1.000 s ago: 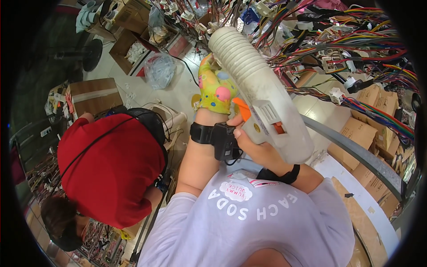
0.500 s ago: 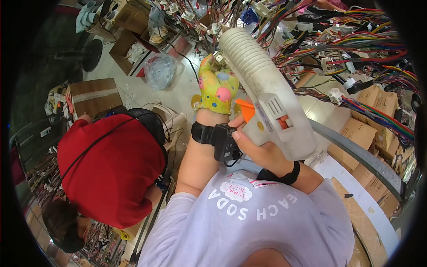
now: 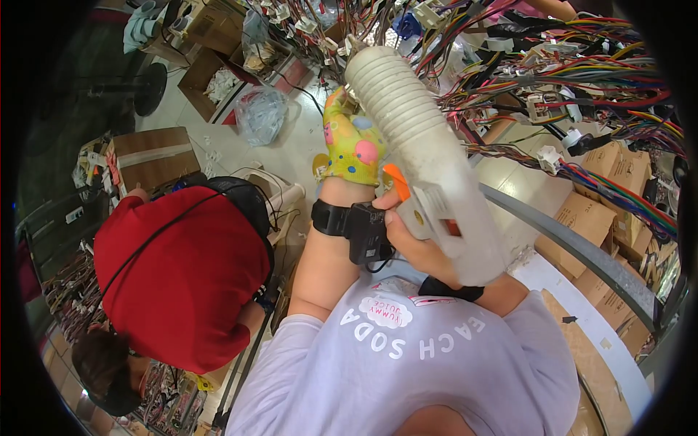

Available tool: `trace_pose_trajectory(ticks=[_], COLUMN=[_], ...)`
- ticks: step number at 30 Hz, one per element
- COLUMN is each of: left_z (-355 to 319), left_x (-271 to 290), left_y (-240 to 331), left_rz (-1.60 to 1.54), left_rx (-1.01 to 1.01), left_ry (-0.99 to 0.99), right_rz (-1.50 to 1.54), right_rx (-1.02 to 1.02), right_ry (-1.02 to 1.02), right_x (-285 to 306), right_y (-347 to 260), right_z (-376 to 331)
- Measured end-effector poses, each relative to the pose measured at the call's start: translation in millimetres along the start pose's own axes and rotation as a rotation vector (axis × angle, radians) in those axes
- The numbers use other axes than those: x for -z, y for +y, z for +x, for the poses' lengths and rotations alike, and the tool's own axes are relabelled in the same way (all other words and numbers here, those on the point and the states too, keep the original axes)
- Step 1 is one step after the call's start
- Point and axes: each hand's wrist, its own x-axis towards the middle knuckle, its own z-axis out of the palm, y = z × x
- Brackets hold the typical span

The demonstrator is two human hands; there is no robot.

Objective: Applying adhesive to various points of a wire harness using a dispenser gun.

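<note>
My right hand [image 3: 416, 245] grips a large white gun-shaped tool [image 3: 429, 152] with a ribbed barrel and an orange trigger [image 3: 397, 182]; its nose points up toward bundles of coloured wires [image 3: 552, 65]. My left hand [image 3: 351, 142] wears a yellow glove with pink and blue spots and reaches up beside the barrel into the wires. What its fingers hold is hidden by the tool. A black band with a small device [image 3: 356, 227] sits on my left wrist.
A person in a red shirt [image 3: 182, 269] bends low at my left. Cardboard boxes [image 3: 149, 156] and a clear plastic bag [image 3: 262, 112] lie on the floor. More boxes [image 3: 589, 232] stack at the right under a curved grey rail [image 3: 574, 247].
The white tool has shifted slightly up and right toward the wires. My gloved left hand stays by the barrel. The person in red has not moved.
</note>
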Motion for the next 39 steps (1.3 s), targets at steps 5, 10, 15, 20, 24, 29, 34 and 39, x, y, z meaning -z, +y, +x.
trace_pose_trajectory(ticks=[5,10,15,20,24,29,34,39], left_z=[57,63,45,49,60,20,25,54], left_x=[44,33,16,25,26,11,8,18], left_y=[-3,-2,1,4,5,6,5,4], left_rz=[0.363,0.542,0.570,0.547,0.833,0.250,0.412,0.542], left_rx=[-0.304,-0.485,-0.591,-0.595,-0.791,-0.372,-0.333,-0.627], left_ry=[-0.064,-0.226,-0.349,-0.290,-0.196,-0.177,-0.053,-0.297], right_rz=[0.106,0.259,0.196,0.188,0.216,0.073,0.109,0.086], right_rx=[-0.053,-0.172,-0.169,-0.136,-0.086,-0.068,-0.084,-0.064], right_ry=[-0.004,-0.046,-0.043,-0.050,-0.013,0.023,0.029,0.092], right_x=[-6,-3,5,3,-3,-2,-5,-6], right_y=[1,1,-15,-19,-10,-14,-12,-4], right_z=[-5,-4,0,2,-1,-2,-2,-3])
